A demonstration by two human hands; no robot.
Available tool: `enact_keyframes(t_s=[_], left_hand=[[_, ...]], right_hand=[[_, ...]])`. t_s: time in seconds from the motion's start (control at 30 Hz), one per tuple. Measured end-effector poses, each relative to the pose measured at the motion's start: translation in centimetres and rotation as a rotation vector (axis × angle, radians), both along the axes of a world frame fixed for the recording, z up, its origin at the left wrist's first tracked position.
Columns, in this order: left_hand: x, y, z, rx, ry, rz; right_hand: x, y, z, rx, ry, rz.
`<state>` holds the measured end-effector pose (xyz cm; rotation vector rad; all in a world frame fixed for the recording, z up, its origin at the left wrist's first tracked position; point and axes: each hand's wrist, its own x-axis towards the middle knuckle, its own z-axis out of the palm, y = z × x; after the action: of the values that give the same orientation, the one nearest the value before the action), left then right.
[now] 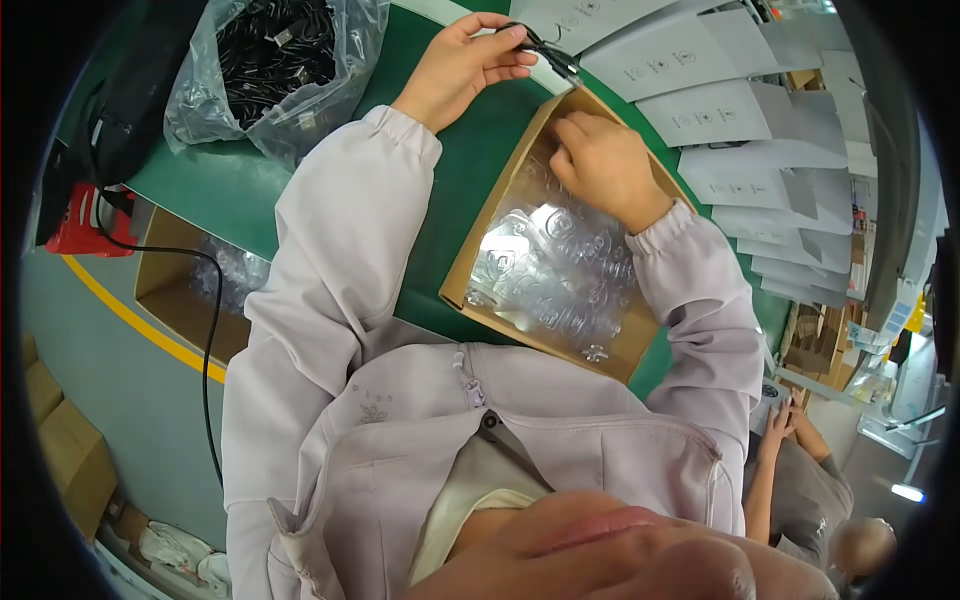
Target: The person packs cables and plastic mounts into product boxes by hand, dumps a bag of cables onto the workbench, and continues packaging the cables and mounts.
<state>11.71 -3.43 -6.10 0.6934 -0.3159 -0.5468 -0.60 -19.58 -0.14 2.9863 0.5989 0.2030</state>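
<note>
My left hand (465,65), over the far side of the green table (440,240), pinches a coiled black cable (548,52) between thumb and fingers. The cable's end hangs by the far corner of an open cardboard box (640,345). In that box lies a heap of clear moulded plastic pieces (550,265). My right hand (605,165) reaches into the box's far end with its fingers curled down. Its fingertips are partly hidden, and I cannot make out what they hold.
A clear plastic bag (350,60) full of black cables (275,65) stands at far left. White printed boxes (705,115) line the right side. Lower left are another carton (175,275) and a red object (90,225). A co-worker (810,490) is at lower right.
</note>
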Motion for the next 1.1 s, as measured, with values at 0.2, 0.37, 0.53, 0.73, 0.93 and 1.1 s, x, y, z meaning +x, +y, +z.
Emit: enact_keyframes(t_s=[0.2,0.37,0.53,0.73,0.93,1.1], left_hand=[[-0.3,0.2,0.4,-0.048,0.006,-0.033],[-0.2,0.0,0.1,-0.055,-0.014,-0.069],[-0.2,0.4,0.2,-0.015,-0.06,-0.085],[-0.7,0.3,1.2,-0.014,-0.056,-0.272],[-0.9,0.0,0.6,0.028,-0.158,-0.154],[-1.4,0.2,1.2,0.007,-0.105,-0.113]], right_hand=[[0.1,-1.6,-0.6,-0.084,-0.167,0.114],[-0.6,-2.9,0.0,-0.236,-0.028,-0.156],[1.0,0.5,6.5,0.203,-0.215,-0.153],[5.0,1.7,4.1,0.443,-0.38,0.037],[4.8,2.0,4.3,0.386,0.067,-0.131],[4.9,0.3,8.7,0.446,0.057,-0.002]])
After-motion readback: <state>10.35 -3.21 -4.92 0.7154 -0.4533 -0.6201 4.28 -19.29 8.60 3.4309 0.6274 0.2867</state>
